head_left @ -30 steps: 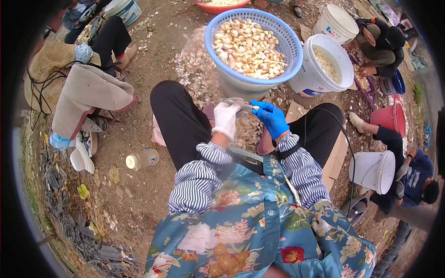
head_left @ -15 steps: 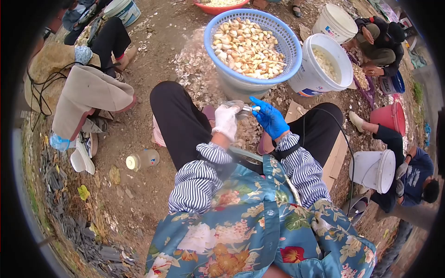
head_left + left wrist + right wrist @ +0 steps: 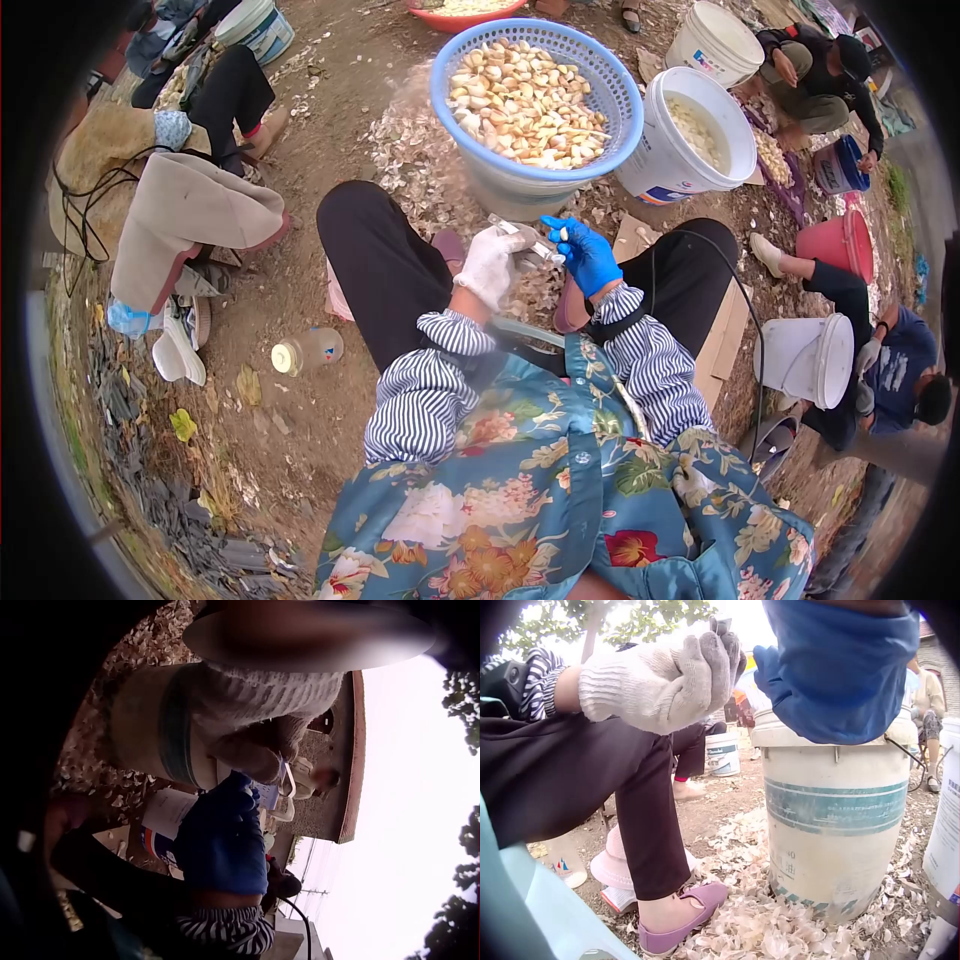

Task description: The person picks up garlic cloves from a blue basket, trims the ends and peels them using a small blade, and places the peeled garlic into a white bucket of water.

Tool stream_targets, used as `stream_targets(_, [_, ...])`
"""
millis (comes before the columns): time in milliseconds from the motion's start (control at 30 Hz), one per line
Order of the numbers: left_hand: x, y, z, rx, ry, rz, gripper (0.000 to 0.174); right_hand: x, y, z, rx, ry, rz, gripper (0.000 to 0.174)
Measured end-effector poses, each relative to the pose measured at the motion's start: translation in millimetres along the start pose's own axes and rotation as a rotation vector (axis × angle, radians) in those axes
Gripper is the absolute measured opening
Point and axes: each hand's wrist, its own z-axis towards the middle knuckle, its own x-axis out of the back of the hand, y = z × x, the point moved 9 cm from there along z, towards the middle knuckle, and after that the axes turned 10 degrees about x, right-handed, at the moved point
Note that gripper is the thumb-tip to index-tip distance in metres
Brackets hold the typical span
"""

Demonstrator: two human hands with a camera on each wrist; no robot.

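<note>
My left hand (image 3: 488, 266), in a white knit glove, grips a slim, pale, knife-like tool (image 3: 527, 240) that slants across toward the other hand. Facing it, my right hand (image 3: 592, 258) in a blue glove pinches a peeled garlic clove (image 3: 564, 234) between thumb and fingers. Both hands are held between the knees, just in front of a blue basket (image 3: 625, 125) heaped with garlic cloves (image 3: 525, 105). In the right wrist view the blue glove (image 3: 840, 682) hides the clove, and a grey tip shows above the white glove (image 3: 667, 686).
The basket sits on a pale bucket (image 3: 836, 855) amid garlic skins (image 3: 410, 140). A white bucket (image 3: 650, 160) of peeled cloves in liquid stands right of it. A capped jar (image 3: 318, 348) lies at left. A black cable (image 3: 758, 330) loops at right. Several people sit around.
The tool in my left hand has swung so that its pale length shows, angled down toward the blue glove. My right fingers have curled in around the clove. The head view has shifted slightly.
</note>
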Motion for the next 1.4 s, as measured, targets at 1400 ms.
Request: stream_targets(1400, [1, 28, -11, -0.113, 0.26, 0.245, 0.019, -78, -94, 165, 0.257, -0.39, -2.196, 0.021])
